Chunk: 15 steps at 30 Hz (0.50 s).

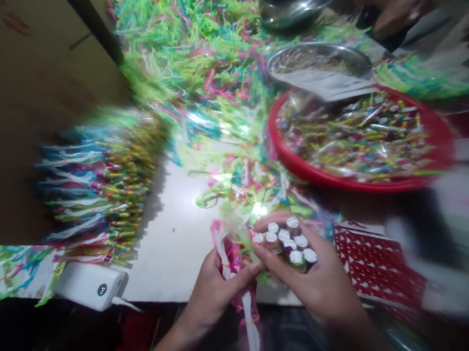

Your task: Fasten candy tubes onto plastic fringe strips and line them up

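My right hand (pixel 319 282) is closed around a bundle of small sticks (pixel 290 241) whose white round ends point up at me. My left hand (pixel 216 288) pinches a pink and white plastic strip (pixel 226 253) beside that bundle, and the strip hangs down past the table edge. Both hands sit at the near edge of the white table (pixel 172 247), close together and almost touching.
A red basin (pixel 298 162) full of colourful wrapped sticks stands at the right. Behind it are two metal bowls (pixel 294 3). A stack of wrapped stick bundles (pixel 108 184) lies left. Green and pink plastic shreds (pixel 181 41) cover the far table. A white power bank (pixel 91 286) lies near.
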Each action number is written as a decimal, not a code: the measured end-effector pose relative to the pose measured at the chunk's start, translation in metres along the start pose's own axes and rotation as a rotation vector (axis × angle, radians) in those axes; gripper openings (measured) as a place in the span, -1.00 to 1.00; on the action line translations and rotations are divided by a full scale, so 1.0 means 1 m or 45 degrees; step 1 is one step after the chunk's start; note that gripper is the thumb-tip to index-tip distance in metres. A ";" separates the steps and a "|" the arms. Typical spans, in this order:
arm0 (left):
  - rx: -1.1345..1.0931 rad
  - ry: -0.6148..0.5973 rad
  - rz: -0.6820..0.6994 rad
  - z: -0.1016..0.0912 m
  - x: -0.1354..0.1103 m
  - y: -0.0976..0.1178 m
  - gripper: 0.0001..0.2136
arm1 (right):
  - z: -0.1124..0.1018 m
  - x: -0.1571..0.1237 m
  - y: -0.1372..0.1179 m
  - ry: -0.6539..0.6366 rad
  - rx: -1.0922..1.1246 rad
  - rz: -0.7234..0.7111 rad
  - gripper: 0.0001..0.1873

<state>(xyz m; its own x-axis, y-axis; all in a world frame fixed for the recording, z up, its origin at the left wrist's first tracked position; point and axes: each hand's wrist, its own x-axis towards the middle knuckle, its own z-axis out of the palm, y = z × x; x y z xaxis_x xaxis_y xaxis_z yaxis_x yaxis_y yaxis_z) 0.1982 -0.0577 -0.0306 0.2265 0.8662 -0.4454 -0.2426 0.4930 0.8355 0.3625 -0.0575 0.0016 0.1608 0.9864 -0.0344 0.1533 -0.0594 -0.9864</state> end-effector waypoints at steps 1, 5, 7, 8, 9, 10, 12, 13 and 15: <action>-0.079 0.063 0.015 0.002 0.000 0.001 -0.62 | 0.000 -0.001 -0.003 -0.004 0.027 -0.020 -0.78; -0.339 0.262 0.232 0.005 0.001 0.012 -0.68 | 0.005 -0.008 -0.012 0.069 0.212 0.181 -0.80; -0.389 0.290 0.379 0.005 0.001 0.020 -0.71 | 0.010 -0.014 -0.013 0.118 0.266 0.265 -0.80; -0.399 0.283 0.424 0.005 0.001 0.023 -0.73 | 0.012 -0.017 -0.013 0.132 0.281 0.265 -0.82; -0.402 0.270 0.458 0.005 0.000 0.025 -0.77 | 0.014 -0.019 -0.012 0.126 0.286 0.239 -0.84; -0.398 0.251 0.484 0.006 -0.001 0.027 -0.81 | 0.015 -0.021 -0.011 0.113 0.274 0.196 -0.85; -0.383 0.214 0.526 0.006 -0.003 0.027 -0.85 | 0.017 -0.024 -0.009 0.066 0.215 0.100 -0.85; -0.374 0.202 0.535 0.006 -0.004 0.026 -0.86 | 0.017 -0.025 -0.008 0.046 0.183 0.062 -0.84; -0.361 0.208 0.532 0.007 -0.006 0.024 -0.83 | 0.017 -0.027 -0.008 0.041 0.135 0.025 -0.82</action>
<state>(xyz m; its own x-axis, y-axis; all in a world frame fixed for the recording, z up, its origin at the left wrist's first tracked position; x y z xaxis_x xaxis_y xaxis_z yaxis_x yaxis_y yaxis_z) 0.1975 -0.0518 -0.0051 -0.0881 0.9838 -0.1564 -0.5312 0.0864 0.8428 0.3408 -0.0810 0.0078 0.1943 0.9797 -0.0501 0.0465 -0.0602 -0.9971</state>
